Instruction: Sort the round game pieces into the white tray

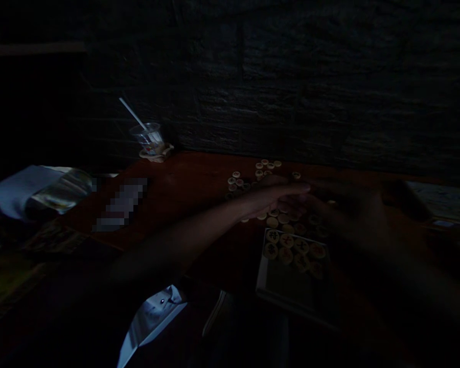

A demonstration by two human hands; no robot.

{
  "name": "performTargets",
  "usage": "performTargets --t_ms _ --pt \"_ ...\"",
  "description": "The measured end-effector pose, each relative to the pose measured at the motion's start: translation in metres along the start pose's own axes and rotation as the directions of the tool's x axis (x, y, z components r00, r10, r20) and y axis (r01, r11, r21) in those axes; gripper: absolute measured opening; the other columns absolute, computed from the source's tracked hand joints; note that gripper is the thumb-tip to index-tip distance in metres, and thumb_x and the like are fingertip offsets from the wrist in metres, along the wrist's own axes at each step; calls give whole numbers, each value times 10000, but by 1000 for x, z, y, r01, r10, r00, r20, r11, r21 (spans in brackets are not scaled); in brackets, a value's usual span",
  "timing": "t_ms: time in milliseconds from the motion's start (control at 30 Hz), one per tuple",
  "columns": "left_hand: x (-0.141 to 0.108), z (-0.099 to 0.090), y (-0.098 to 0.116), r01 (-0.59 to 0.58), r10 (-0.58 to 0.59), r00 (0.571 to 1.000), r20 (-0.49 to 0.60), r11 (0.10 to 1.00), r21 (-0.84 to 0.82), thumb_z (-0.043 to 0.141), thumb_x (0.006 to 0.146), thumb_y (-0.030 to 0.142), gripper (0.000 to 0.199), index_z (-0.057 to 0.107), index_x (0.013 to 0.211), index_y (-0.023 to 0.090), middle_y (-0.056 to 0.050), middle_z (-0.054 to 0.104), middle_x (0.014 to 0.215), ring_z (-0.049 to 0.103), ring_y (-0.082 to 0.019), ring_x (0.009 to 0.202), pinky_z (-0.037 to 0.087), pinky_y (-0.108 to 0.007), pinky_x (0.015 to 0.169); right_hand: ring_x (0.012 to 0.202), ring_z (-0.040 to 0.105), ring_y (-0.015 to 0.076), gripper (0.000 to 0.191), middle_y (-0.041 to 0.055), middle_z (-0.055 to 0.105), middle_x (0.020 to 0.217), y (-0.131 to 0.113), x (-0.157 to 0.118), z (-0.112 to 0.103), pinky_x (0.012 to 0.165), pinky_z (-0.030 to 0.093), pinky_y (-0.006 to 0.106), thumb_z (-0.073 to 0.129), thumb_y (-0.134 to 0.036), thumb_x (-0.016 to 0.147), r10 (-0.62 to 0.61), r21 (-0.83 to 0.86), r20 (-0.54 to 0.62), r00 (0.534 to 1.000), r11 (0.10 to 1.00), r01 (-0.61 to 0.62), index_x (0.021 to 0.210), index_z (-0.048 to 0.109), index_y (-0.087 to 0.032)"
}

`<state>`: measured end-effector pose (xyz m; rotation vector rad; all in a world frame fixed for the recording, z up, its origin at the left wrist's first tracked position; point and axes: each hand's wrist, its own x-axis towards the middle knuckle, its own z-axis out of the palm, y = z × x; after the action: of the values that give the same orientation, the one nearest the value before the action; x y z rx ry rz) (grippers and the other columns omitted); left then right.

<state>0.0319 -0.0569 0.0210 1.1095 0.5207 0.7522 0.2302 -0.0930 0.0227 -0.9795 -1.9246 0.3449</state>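
Very dark shot. Nearest: pale folded sheet point(153, 317) at bottom edge. Then open box point(291, 286) on the tabletop point(191, 179), approx 8 round discs point(287, 248) w/ marks lying in its far end, near end bare. Left hand point(281, 197) reaches in from lower left, arm stretched across, palm down, fingers point(301, 189) straight and flat, hovering low over loose discs just past the box; can't tell if it pinches one. Right hand point(352, 214) comes from right, blurred and dark, fingers near the left fingertips over the same pile; grip unreadable. More loose discs point(253, 176) scattered farther back, apart from the hands. Left side: crumpled clear plastic bag point(61, 191) on white paper point(19, 191), blurred patch next to it. Far left corner of tabletop: clear cup point(148, 137) w/ white straw point(132, 113), standing on a small coaster. Right edge: flat board or book, partly seen. Behind: dark rough wall point(310, 92).
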Motion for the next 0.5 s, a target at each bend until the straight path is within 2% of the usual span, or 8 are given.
performTargets --t_ms 100,233,367,500 --pt "-2 2 0 15 -15 1000 -24 1000 4 801 824 447 371 717 880 90 -104 746 743 738 -184 680 607 -309 681 776 742 222 313 45 800 977 -3 1 0 670 574 339 765 -366 880 10 -1 17 1000 1000 -10 1183 779 -288" --pt "-3 1 -1 -8 10 999 -50 999 42 785 847 399 302 716 861 106 -105 758 787 740 -187 698 604 -332 693 680 708 189 398 38 786 846 -3 2 1 626 542 308 758 -398 885 55 53 49 997 997 -58 1247 751 -233" --pt "-2 0 -1 -16 20 997 -70 998 58 792 836 320 232 717 862 102 -116 767 811 741 -190 703 606 -340 699 630 676 168 400 28 772 807 0 3 2 593 521 290 742 -431 895 74 78 71 995 994 -79 1242 755 -232" --pt "-3 1 -1 2 0 998 -56 999 35 771 855 355 264 714 900 101 -106 763 783 749 -199 702 619 -336 696 601 646 147 355 10 752 766 1 2 3 585 513 275 762 -380 881 53 71 47 997 996 -56 1204 766 -234"
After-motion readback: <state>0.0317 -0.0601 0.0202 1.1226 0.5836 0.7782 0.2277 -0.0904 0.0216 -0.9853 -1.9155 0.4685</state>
